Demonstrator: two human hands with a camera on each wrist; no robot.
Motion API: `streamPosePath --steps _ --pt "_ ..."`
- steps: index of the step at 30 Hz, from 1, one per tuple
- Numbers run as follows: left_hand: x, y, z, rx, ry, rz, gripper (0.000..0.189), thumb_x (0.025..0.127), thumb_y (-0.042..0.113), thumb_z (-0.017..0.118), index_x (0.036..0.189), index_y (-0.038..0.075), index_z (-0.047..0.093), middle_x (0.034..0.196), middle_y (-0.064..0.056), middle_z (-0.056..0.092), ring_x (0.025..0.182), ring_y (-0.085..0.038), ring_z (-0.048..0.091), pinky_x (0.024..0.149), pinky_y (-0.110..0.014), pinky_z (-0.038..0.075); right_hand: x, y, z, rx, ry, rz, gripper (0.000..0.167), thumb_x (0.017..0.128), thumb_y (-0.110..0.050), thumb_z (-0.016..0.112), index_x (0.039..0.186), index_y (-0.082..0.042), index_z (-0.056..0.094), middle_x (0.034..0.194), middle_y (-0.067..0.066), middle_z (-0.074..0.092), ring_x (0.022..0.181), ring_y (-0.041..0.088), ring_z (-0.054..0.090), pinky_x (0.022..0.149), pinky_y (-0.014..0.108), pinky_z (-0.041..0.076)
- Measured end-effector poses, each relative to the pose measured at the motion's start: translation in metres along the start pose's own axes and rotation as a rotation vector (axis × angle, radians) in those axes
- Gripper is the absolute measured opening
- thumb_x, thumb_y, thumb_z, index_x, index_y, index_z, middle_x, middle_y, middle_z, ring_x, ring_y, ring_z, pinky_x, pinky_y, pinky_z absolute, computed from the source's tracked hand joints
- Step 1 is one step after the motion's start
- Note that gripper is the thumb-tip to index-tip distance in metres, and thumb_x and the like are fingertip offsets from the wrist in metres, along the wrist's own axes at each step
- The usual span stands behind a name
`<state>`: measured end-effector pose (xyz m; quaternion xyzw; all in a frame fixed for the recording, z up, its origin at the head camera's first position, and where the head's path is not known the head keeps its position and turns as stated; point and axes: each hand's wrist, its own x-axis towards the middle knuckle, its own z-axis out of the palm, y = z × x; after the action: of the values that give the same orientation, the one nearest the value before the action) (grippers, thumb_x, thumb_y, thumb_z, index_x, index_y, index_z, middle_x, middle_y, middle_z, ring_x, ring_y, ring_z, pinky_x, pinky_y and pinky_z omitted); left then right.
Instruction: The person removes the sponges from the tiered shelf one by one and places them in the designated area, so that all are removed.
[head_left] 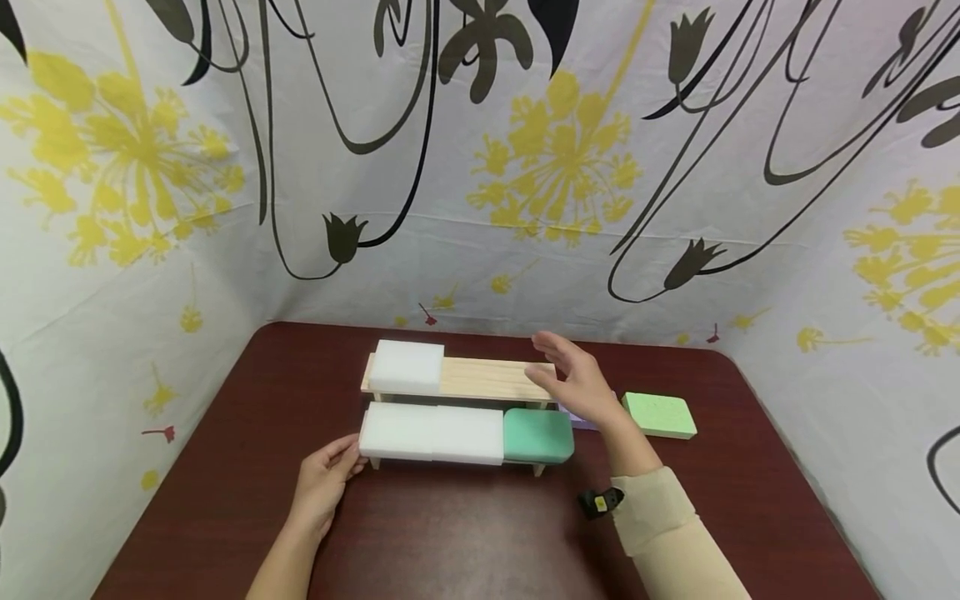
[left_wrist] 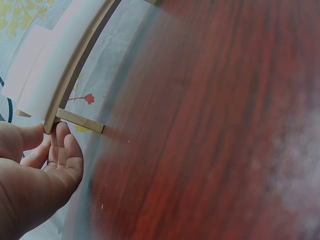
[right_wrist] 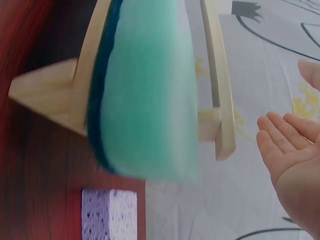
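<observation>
My left hand pinches the left end of the front wooden rack, thumb on top and fingers beneath. Across that rack lie two white sponges and, at its right end, a teal green sponge. Behind it stands a second low wooden rack bearing one white sponge at the left; bare wood shows on the rest. Over this back rack's right end hovers my right hand, fingers extended and holding nothing. The right wrist view shows its palm beside the rack end, apart from it.
A purple sponge lies on the table near the racks' right end, partly hidden by my right arm in the head view. Right of it lies a light green sponge. Patterned cloth hangs around the brown table.
</observation>
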<state>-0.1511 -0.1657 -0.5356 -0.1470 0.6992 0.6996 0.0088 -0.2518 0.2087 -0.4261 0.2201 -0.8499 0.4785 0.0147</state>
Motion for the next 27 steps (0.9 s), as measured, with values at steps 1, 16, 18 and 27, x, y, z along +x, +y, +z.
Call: streamPosePath --steps 1,16,18,27 --pt "0.000 0.000 0.000 -0.001 0.001 0.002 0.033 0.105 0.006 0.054 0.135 -0.010 0.058 0.112 -0.014 0.069 0.092 -0.009 0.065 0.083 -0.021 0.057 0.001 -0.001 0.002 0.004 -0.003 -0.006 0.061 0.099 -0.025 0.069 0.152 -0.008 0.043 0.150 0.013 0.049 0.140 0.030 0.045 0.116 0.050 0.038" --pt "0.000 0.000 -0.002 0.000 0.006 -0.008 0.033 0.106 0.007 0.053 0.135 -0.009 0.058 0.115 -0.015 0.069 0.091 -0.008 0.065 0.082 -0.020 0.057 0.010 -0.009 0.019 0.020 -0.031 -0.025 0.064 0.097 -0.021 0.072 0.151 -0.003 0.043 0.150 0.017 0.048 0.139 0.031 0.045 0.116 0.048 0.039" --pt "0.001 0.000 -0.002 0.003 0.005 -0.009 0.034 0.106 0.007 0.053 0.135 -0.009 0.058 0.116 -0.016 0.068 0.092 -0.008 0.065 0.083 -0.020 0.057 0.011 -0.010 0.022 0.025 -0.034 -0.035 0.064 0.097 -0.020 0.072 0.151 -0.003 0.043 0.149 0.017 0.049 0.139 0.032 0.046 0.116 0.048 0.038" --pt "0.000 0.001 -0.002 -0.002 0.001 -0.001 0.034 0.106 0.007 0.054 0.135 -0.009 0.058 0.115 -0.015 0.068 0.093 -0.009 0.065 0.083 -0.020 0.057 0.016 -0.014 0.033 0.029 -0.054 -0.049 0.064 0.096 -0.022 0.073 0.150 -0.004 0.045 0.149 0.014 0.050 0.138 0.031 0.046 0.116 0.046 0.038"
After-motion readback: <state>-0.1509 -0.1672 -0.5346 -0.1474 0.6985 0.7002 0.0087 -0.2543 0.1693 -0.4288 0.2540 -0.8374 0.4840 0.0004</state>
